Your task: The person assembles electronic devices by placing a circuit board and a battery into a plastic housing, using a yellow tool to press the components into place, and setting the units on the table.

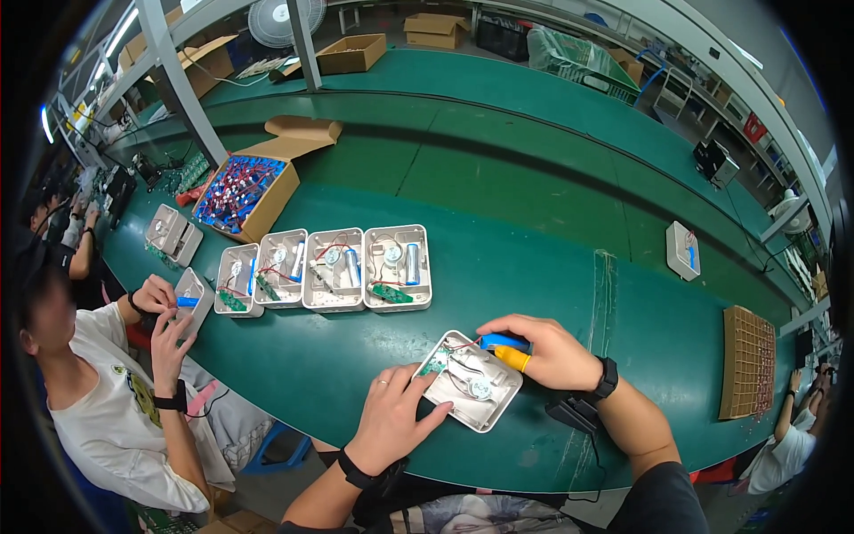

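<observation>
A white plastic housing (498, 403) lies open side up on the bench in front of me. Inside it are a green circuit board (437, 361), a round silver part (479, 389) and thin wires. My left hand (391, 416) grips the housing's left edge, thumb and fingers apart along it. At the upper right corner, my right hand (553, 352) pinches a blue cylindrical battery (503, 342) with red wires leading toward the housing. A yellow cover (511, 358), apparently a finger cot, is on the right thumb.
Several filled housings (397, 267) stand in a row, left of centre. Behind them is a carton of blue batteries (245, 191). A co-worker (107, 383) at left handles another housing. One housing (683, 251) and a divided brown tray (745, 365) are at right.
</observation>
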The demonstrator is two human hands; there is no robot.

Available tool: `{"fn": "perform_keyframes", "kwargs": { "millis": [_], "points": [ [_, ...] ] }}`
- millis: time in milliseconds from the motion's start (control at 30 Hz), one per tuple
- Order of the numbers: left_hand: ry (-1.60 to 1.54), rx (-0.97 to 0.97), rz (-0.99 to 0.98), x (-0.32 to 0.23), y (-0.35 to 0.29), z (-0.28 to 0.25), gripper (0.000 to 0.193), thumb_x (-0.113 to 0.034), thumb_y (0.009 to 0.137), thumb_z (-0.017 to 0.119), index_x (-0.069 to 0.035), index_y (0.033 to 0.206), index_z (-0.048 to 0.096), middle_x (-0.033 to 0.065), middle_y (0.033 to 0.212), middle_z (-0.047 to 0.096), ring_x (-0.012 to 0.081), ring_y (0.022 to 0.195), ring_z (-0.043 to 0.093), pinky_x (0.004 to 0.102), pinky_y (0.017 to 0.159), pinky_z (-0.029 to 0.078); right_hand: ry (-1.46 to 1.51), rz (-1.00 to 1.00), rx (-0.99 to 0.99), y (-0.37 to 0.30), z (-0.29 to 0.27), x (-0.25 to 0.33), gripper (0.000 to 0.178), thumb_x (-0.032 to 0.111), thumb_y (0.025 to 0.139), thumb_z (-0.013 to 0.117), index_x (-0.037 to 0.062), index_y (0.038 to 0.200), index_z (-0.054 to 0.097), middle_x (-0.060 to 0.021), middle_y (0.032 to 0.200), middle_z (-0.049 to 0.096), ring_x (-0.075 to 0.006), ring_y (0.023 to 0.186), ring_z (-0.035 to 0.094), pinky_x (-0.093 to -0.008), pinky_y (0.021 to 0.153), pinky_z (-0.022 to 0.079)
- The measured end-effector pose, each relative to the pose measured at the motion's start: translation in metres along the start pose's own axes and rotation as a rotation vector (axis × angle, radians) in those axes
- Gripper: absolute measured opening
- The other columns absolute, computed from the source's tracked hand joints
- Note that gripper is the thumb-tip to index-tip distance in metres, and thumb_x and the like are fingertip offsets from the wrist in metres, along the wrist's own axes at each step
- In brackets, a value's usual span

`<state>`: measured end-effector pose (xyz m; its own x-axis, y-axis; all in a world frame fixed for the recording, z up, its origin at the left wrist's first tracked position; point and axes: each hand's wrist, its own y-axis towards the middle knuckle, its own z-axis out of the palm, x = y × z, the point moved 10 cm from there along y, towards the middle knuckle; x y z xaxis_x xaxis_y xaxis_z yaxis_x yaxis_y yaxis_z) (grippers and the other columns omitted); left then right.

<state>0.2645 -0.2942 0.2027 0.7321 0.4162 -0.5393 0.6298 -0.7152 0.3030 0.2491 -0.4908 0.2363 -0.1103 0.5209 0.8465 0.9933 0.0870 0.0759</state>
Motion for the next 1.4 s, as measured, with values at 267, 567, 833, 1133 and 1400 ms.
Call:
{"fn": "perform_keyframes", "kwargs": {
  "millis": [267,567,833,1133,1400],
  "points": [
    [0.031,-0.015,0.006,-0.008,-0.005,0.001,0.05,-0.035,0.087,0.083,-0.004,0.124,0.068,0.0134,0.125,0.064,0.0353,0.117,0.059,0.0476,0.101,0.048,-0.277,0.053,0.055,-0.01,0.023,0.016,0.027,0.005,0.089,0.075,0.0073,0.116,0.074,-0.0131,0.114,0.072,-0.0292,0.099,0.071,-0.0387,0.086,0.057],
    [0.002,-0.029,-0.003,-0.006,-0.005,0.001,0.05,-0.033,0.086,0.084,-0.004,0.124,0.069,0.0133,0.123,0.064,0.035,0.119,0.058,0.0471,0.103,0.047,-0.501,-0.163,-0.077,-0.007,0.029,0.013,0.031,0.009,0.082,0.084,0.0071,0.112,0.077,-0.009,0.103,0.068,-0.0292,0.094,0.067,-0.0369,0.081,0.056],
    [0.024,-0.048,0.014,0.004,-0.012,-0.009,0.048,-0.036,0.087,0.083,-0.005,0.122,0.071,0.012,0.124,0.065,0.0335,0.116,0.06,0.0465,0.1,0.049,-0.552,-0.254,-0.006,-0.009,0.028,0.042,0.03,0.011,0.083,0.079,0.0112,0.113,0.079,-0.0074,0.095,0.064,-0.0279,0.091,0.065,-0.0406,0.082,0.054],
    [0.058,-0.013,0.052,0.039,0.002,-0.055,0.043,-0.028,0.091,0.08,-0.008,0.127,0.071,0.0147,0.125,0.066,0.0367,0.112,0.064,0.047,0.096,0.052,-0.868,-0.308,0.433,-0.009,0.095,0.053,0.006,0.014,0.084,0.068,0.0082,0.085,0.071,-0.0067,0.082,0.065,-0.0275,0.084,0.069,-0.0419,0.078,0.056],
    [0.054,-0.088,0.05,0.087,0.03,-0.108,0.038,-0.021,0.095,0.074,-0.007,0.13,0.067,0.0178,0.105,0.072,0.0348,0.09,0.072,0.0454,0.076,0.059,-1.045,-0.038,0.391,0.012,0.102,0.074,0.009,0.014,0.08,0.069,0.0059,0.076,0.071,-0.0144,0.072,0.07,-0.0336,0.071,0.073,-0.0444,0.064,0.058]
  ]
}}
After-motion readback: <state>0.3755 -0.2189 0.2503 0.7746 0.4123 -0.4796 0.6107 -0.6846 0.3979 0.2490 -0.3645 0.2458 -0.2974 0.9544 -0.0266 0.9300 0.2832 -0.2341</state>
